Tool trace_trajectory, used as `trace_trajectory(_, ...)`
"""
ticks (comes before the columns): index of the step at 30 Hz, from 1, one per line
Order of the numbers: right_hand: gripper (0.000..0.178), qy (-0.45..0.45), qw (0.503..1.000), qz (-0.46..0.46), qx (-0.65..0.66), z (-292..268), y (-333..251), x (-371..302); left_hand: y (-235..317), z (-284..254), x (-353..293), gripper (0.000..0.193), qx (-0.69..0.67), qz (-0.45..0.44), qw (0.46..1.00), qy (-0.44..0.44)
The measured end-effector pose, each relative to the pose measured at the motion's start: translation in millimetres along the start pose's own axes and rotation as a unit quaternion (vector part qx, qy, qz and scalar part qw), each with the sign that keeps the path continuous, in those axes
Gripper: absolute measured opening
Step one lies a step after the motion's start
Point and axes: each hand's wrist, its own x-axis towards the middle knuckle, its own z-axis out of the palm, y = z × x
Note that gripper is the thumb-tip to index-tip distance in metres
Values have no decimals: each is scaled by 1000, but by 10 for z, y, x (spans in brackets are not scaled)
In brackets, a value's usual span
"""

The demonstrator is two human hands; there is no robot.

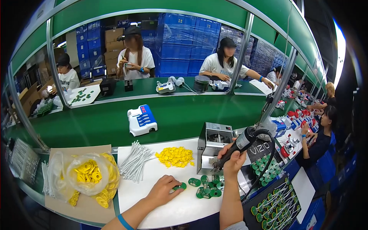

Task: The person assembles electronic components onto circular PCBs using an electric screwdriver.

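On the white work sheet [172, 211], the fingers of my left hand [163, 191] grip a small oval green circuit board [181, 186]. A pile of similar green circuit boards [207, 189] lies just right of it. My right hand [233, 161] is wrapped round a black corded electric screwdriver [242, 141], tilted with its lower end to the left. That end is beside an open metal box machine [209, 155], partly hidden by my hand. Small yellow plastic parts [174, 156] and a bundle of white stick-like pieces [136, 161] lie beyond my left hand.
Clear bags of yellow parts [90, 172] lie on cardboard at left. A white-and-blue device [142, 120] sits on the green conveyor [96, 126]. At right are a tray of green boards [266, 168] and a black tray of wired boards [276, 203]. Several co-workers sit across and right.
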Motion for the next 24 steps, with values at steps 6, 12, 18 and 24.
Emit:
trace_trajectory(6,75,4,1000,3,-4,24,53,-47,-60,8,-39,20,0,2,1000,4)
trace_trajectory(12,77,8,1000,7,-10,46,110,-152,-145,44,-128,20,-4,1,1000,4)
trace_trajectory(18,81,14,1000,13,-2,18,262,-193,-298,164,-107,19,-10,2,1000,10)
trace_trajectory(24,84,11,999,9,-31,-59,357,-142,-374,292,-38,22,-8,0,1000,14)
